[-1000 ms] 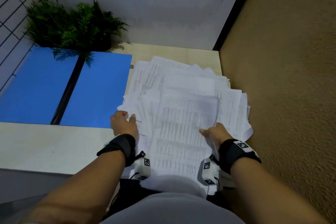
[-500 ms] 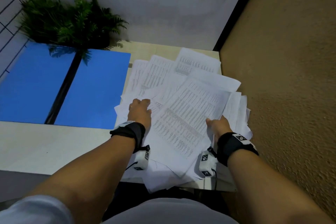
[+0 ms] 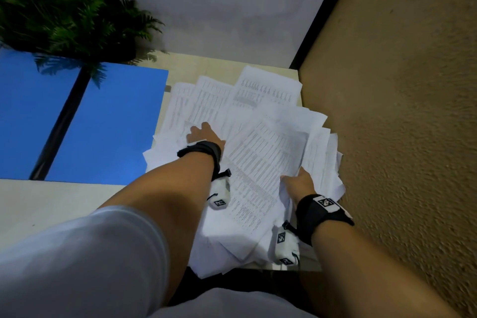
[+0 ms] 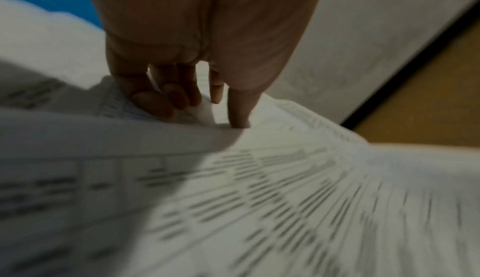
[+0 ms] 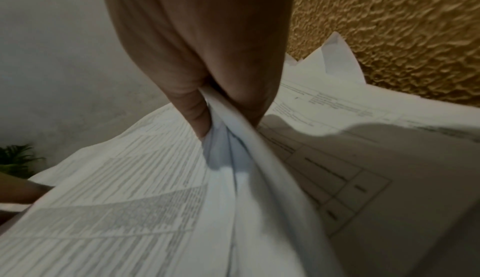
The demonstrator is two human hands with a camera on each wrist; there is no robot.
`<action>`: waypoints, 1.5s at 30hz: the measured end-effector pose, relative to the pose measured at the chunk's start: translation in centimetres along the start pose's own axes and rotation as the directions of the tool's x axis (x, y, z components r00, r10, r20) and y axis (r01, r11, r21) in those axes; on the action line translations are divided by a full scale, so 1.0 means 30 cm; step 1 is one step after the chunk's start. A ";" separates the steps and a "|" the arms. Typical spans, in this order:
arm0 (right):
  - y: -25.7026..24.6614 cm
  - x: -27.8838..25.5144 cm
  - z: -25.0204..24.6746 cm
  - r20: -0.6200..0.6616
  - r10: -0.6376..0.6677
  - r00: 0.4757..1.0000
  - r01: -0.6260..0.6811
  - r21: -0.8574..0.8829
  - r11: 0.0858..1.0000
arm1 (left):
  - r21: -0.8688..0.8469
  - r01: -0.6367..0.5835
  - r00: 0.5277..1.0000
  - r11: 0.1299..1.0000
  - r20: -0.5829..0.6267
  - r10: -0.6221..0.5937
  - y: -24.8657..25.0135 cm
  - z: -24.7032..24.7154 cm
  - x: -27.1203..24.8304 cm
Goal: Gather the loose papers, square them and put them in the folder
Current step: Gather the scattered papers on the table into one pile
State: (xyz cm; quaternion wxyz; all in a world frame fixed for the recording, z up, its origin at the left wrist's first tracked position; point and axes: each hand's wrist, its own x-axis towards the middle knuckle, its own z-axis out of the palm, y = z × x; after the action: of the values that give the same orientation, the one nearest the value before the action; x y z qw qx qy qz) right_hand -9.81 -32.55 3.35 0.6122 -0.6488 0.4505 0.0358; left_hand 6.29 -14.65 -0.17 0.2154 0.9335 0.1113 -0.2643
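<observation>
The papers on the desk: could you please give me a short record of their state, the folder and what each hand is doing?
papers: loose fanned heap on the desk, not squared, some overhanging its near edge
folder: blue, open flat left of the papers, no sheets in it
left hand: presses down on the papers
right hand: pinches a bunch of sheets at the right side
plant: behind the folder

papers (image 3: 258, 162): one loose heap, many overlapping sheets, exact count not tellable. folder (image 3: 116, 124): one, blue, two panels. plant (image 3: 64, 15): one. table (image 3: 51, 204): one. hands: two, left hand (image 3: 204, 134), right hand (image 3: 299, 183). black wrist straps (image 3: 320, 214): two.
</observation>
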 end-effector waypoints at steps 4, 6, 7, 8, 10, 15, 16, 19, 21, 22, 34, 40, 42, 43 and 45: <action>0.005 -0.020 -0.007 -0.021 -0.012 1.000 0.013 0.071 0.997 | 0.168 -0.016 1.000 0.986 -0.021 0.019 0.000 0.022 0.012; 0.024 -0.018 -0.012 -0.057 0.000 0.998 0.005 0.093 0.996 | 0.082 -0.017 0.999 0.996 -0.026 0.020 0.007 0.029 0.025; 0.037 -0.010 -0.011 -0.072 0.002 0.997 0.006 0.102 0.995 | 0.022 -0.035 0.999 0.999 -0.038 0.035 0.007 0.033 0.029; 0.051 -0.001 -0.015 -0.089 -0.008 0.996 0.019 0.122 0.992 | -0.015 -0.072 0.996 0.997 -0.055 0.071 0.005 0.037 0.032; 0.069 0.006 -0.023 -0.144 -0.008 0.989 0.031 0.158 0.987 | 0.035 -0.123 0.990 0.992 -0.062 0.125 0.006 0.037 0.020; 0.091 0.002 -0.029 -0.138 0.068 0.988 -0.010 0.383 0.924 | 0.219 -0.083 0.996 0.972 0.028 0.079 0.038 0.030 0.014; 0.087 0.000 -0.031 -0.129 0.071 0.989 -0.015 0.390 0.921 | 0.212 -0.090 0.995 0.973 0.055 0.080 0.045 0.021 0.008; 0.065 -0.016 -0.045 -0.144 0.051 0.988 0.011 0.398 0.917 | 0.157 -0.178 0.974 0.971 0.167 0.151 0.044 -0.025 -0.043; 0.049 -0.033 -0.061 -0.153 0.046 0.987 0.014 0.375 0.927 | 0.134 -0.203 0.964 0.970 0.200 0.174 0.017 -0.067 -0.096; 0.045 -0.032 -0.076 -0.160 0.046 0.986 0.012 0.346 0.938 | 0.134 -0.196 0.960 0.971 0.229 0.162 -0.003 -0.086 -0.120; 0.031 -0.037 -0.037 0.012 -0.091 0.996 0.091 -0.041 0.995 | 0.163 -0.242 0.733 0.957 0.676 0.070 -0.336 -0.049 -0.441; -0.024 -0.009 -0.052 -0.082 -0.199 0.977 0.169 -0.283 0.944 | -0.222 -0.110 0.992 0.969 0.037 0.121 -0.366 -0.077 -0.350; -0.030 0.010 -0.067 -0.171 -0.104 0.980 0.041 -0.338 0.940 | -0.218 -0.184 0.976 0.958 -0.157 0.152 -0.332 -0.089 -0.322; -0.023 0.019 -0.077 -0.208 -0.048 0.977 -0.026 -0.343 0.939 | -0.197 -0.231 0.958 0.953 -0.218 0.187 -0.309 -0.099 -0.301; -0.002 0.021 -0.087 -0.234 0.023 0.972 -0.100 -0.325 0.940 | -0.143 -0.280 0.944 0.949 -0.221 0.245 -0.260 -0.119 -0.241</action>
State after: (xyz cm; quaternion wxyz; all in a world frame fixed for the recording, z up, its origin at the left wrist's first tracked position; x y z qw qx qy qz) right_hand -10.73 -35.06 3.66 0.4364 -0.7286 0.5249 0.0568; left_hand -0.67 -6.79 3.82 0.3165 0.9396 0.0289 -0.1271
